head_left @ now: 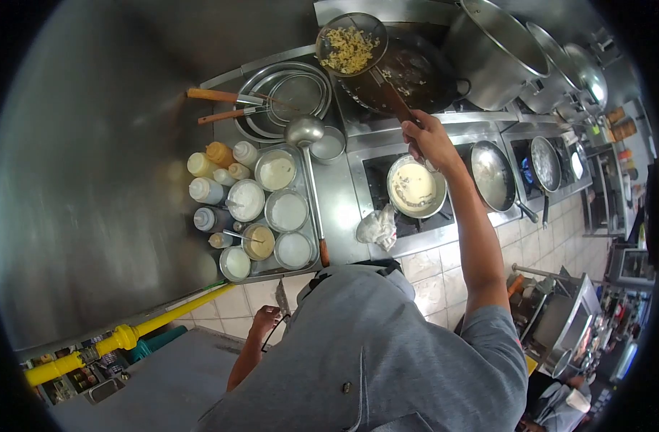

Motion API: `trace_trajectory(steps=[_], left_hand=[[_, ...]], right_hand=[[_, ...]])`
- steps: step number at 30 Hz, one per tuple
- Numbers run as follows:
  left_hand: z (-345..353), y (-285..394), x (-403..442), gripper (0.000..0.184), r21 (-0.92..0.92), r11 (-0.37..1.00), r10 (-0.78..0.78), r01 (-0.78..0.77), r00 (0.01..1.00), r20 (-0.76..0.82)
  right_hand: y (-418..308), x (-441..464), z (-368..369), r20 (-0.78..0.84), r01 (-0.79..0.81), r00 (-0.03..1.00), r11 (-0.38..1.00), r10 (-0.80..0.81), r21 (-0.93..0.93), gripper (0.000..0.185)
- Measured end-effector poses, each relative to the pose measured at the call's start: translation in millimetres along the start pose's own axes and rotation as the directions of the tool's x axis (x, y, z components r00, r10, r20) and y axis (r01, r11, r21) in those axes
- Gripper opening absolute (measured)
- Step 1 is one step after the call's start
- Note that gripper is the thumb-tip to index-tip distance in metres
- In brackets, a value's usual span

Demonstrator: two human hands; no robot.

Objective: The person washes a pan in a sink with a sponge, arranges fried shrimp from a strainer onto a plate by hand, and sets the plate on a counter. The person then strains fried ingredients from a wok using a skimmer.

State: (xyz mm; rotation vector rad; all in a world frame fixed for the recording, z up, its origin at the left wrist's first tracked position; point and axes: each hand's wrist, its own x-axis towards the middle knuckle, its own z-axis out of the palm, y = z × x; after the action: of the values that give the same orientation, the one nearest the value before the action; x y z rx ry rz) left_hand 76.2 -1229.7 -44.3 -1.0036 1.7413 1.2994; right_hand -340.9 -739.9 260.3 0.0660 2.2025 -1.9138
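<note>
My right hand [428,140] is closed round the wooden handle of a strainer [352,45], which holds yellow and brown fried bits. The strainer is over the left edge of a large dark wok [416,68] with oil and a few bits in it. Below my right hand, a pan [416,186] with a pale creamy mixture stands on the stove. My left hand [266,319] hangs low beside my body, near the floor tiles, its fingers curled; what it holds, if anything, is too small to tell.
Left of the stove are a tray of seasoning bowls [287,210], squeeze bottles [208,191], a ladle [305,132] and strainers [295,97]. A crumpled cloth [377,229] lies at the stove edge. Large pots [491,54] and frying pans [492,176] stand right. A person [560,407] is at lower right.
</note>
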Motion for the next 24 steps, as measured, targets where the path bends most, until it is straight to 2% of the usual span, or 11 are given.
trace_trajectory(steps=[4,6,8,10,11,12,14,15,17,18,24], left_hand=[[-1.2,10.5,-13.1,0.032,-0.089,0.996,0.021,-0.02,1.0,0.013],[2.5,13.8,-17.6,0.032,-0.088,0.996,-0.017,0.015,1.0,-0.024],[4.8,0.6,-6.2,0.033,-0.077,0.997,-0.019,0.021,1.0,0.024],[5.2,-14.0,0.7,0.033,0.006,0.998,0.062,-0.062,0.998,0.011],[6.1,3.2,-15.5,0.032,0.138,0.988,0.063,-0.064,0.998,0.01],[4.3,-3.5,-13.3,0.032,0.145,0.988,0.055,-0.056,0.998,0.011],[4.8,2.9,-12.0,0.031,-0.141,0.99,0.004,0.0,1.0,0.03],[5.0,4.6,-14.4,0.031,-0.06,0.998,0.004,-0.005,1.0,-0.024],[2.2,3.9,-12.0,0.03,0.006,1.0,0.008,-0.008,1.0,0.003],[0.8,1.3,-13.3,0.03,0.07,0.998,0.006,-0.008,0.999,0.032],[0.2,-36.0,17.2,0.028,0.095,0.994,0.052,-0.062,0.994,0.1]], right_hand=[[6.8,-11.5,-10.0,-0.056,-0.038,0.998,0.992,0.032,-0.116,0.018],[8.2,-27.3,-16.7,-0.091,-0.087,0.992,0.995,0.082,-0.049,0.016],[8.2,-39.2,-16.6,-0.076,-0.127,0.989,0.992,0.129,0.03,0.016],[12.0,-43.5,-15.1,-0.056,-0.151,0.986,0.986,0.155,0.071,0.015],[15.6,-44.2,-12.5,-0.058,-0.159,0.985,0.984,0.163,0.075,0.015],[19.4,-44.3,-9.6,-0.066,-0.152,0.986,0.987,0.155,0.056,0.015],[22.2,-46.3,-6.6,-0.076,-0.14,0.987,0.989,0.143,0.038,0.015],[22.0,-48.3,-5.6,-0.092,-0.143,0.986,0.989,0.14,-0.031,0.014],[20.8,-52.6,-5.6,-0.111,-0.141,0.985,0.985,0.13,-0.1,0.014],[20.3,-55.4,-6.1,-0.106,-0.153,0.984,0.986,0.146,-0.062,0.014],[10.0,-63.6,0.3,-0.083,-0.169,0.981,0.984,0.174,0.061,0.014]])
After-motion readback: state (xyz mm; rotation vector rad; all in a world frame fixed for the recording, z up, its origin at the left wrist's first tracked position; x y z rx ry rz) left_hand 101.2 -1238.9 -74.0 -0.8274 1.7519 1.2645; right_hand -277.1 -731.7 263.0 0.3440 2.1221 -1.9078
